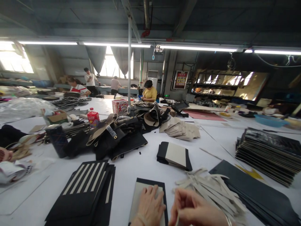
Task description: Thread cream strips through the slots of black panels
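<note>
My left hand (150, 205) lies flat, fingers apart, on a black panel with a beige board (141, 191) glued on it, at the table's near edge. My right hand (195, 210) is just to its right, fingers curled around a thin beige strip (177, 219). A loose heap of beige strips (211, 185) lies right behind that hand.
Black panels with beige stripes (87, 185) are stacked at the left. Black sheets (256, 191) and a tall stack (268, 153) lie at the right. A small black-and-beige stack (174, 155), bag parts (122, 131) and a red bottle (93, 116) sit further back. People work at the far end.
</note>
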Tool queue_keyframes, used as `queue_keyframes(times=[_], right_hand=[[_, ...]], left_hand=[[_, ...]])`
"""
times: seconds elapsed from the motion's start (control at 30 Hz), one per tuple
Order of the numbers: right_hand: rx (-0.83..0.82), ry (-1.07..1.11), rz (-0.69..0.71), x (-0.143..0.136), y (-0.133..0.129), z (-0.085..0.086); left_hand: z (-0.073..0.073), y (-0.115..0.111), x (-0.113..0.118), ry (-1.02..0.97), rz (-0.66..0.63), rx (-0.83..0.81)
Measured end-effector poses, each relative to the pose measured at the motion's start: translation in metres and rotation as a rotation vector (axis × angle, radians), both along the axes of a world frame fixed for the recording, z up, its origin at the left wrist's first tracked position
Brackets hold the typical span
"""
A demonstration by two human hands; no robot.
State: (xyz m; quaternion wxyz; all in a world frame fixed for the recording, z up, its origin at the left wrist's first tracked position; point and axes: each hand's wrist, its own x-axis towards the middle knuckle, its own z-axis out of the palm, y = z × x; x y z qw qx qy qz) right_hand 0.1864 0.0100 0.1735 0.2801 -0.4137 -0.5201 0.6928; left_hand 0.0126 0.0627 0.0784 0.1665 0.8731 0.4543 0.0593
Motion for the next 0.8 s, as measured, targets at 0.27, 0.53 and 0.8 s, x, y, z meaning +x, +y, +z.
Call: queue_keyframes(times=[0.27, 0.53, 0.8], right_hand=[[0.04, -0.645, -0.342, -0.003, 0.088, -0.067], [0.189, -0.965, -0.322, -0.022, 0.103, -0.109], [0.117, -1.025, -0.256, -0.033, 0.114, -0.116]], left_hand=[[-0.036, 0.006, -0.006, -0.117, -0.043, 0.028], [-0.039, 0.009, -0.01, -0.097, -0.064, 0.1], [-0.016, 0.005, -0.003, -0.098, -0.014, 0.005]])
